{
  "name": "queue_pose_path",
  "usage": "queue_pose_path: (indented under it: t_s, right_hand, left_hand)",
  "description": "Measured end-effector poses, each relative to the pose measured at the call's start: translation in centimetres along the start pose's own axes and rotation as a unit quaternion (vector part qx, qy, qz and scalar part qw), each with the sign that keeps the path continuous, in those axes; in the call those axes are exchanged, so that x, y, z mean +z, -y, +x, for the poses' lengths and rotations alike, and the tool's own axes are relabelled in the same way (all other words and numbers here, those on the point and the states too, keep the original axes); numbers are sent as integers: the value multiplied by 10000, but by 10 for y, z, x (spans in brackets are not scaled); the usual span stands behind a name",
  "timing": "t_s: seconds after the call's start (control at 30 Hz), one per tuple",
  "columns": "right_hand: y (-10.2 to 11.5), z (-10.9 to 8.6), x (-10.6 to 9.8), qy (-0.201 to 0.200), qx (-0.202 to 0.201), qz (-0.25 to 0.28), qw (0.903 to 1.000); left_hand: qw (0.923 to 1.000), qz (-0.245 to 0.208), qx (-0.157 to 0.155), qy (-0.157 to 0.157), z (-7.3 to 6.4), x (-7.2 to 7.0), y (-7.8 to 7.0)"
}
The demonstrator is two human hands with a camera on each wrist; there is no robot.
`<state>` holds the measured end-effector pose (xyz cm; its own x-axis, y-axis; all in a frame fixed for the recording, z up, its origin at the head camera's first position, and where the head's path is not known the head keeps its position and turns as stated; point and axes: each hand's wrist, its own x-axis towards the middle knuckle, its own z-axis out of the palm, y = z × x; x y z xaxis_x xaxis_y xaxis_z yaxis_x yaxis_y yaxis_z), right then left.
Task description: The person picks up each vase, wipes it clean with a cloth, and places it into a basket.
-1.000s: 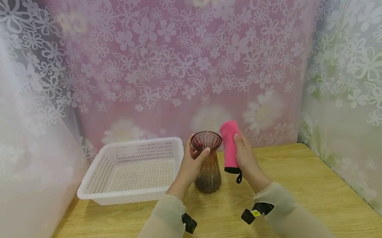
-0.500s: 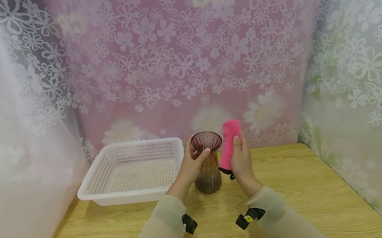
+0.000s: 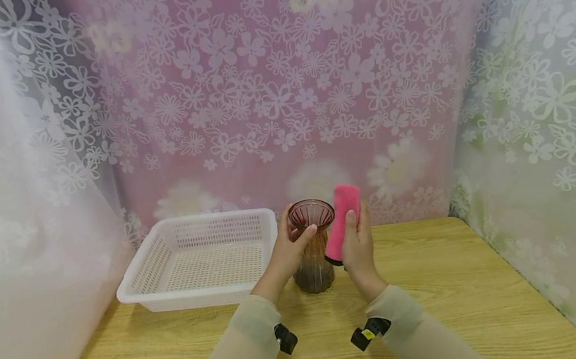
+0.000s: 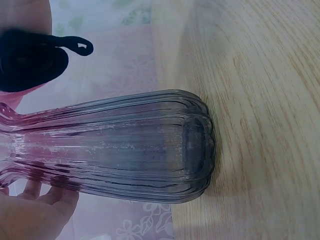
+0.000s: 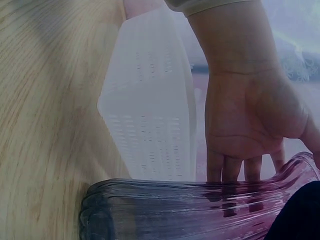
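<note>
A ribbed glass vase, purple at its flared rim and grey toward the base, stands upright on the table. Around its neck my left hand grips, thumb in front and fingers behind, as the right wrist view also shows through the glass. My right hand holds a pink plush cloth roll with a black-edged lower end, just right of the vase. The roll tilts, its top leaning right. In the left wrist view its black end with a small loop overlooks the vase's side.
A white perforated plastic basket sits left of the vase, close to my left hand. Under everything is a wood-grain table. Flower-patterned curtains enclose the back and both sides.
My right hand has moved left with the pink cloth roll, which has tilted and come closer to the vase. The left hand and vase have stayed put.
</note>
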<state>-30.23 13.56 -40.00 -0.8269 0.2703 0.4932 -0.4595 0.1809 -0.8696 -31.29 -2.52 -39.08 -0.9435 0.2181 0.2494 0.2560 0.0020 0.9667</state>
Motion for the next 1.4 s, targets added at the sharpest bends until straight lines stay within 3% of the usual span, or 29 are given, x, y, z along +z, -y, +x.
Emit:
queue_pose_path:
  t_s: [0.1, 0.2, 0.63, 1.03, 1.4]
  right_hand:
    - [-1, -2, 4, -100, -34, -12, 9999]
    - [-1, -2, 7, -193, -166, 28, 9997]
    - [-8, -3, 18, -260, -586, -76, 9979]
    - [-15, -4, 21, -321, -504, -267, 9979]
    - [-20, -4, 23, -340, -203, 79, 9992]
  left_hand:
    - [10000, 37, 14, 30, -7, 0, -11]
    - [10000, 45, -30, 25, -9, 0, -14]
    - [10000, 23, -22, -36, -9, 0, -13]
    - [9999, 98, -34, -29, -9, -1, -12]
    - [10000, 22, 24, -19, -8, 0, -12]
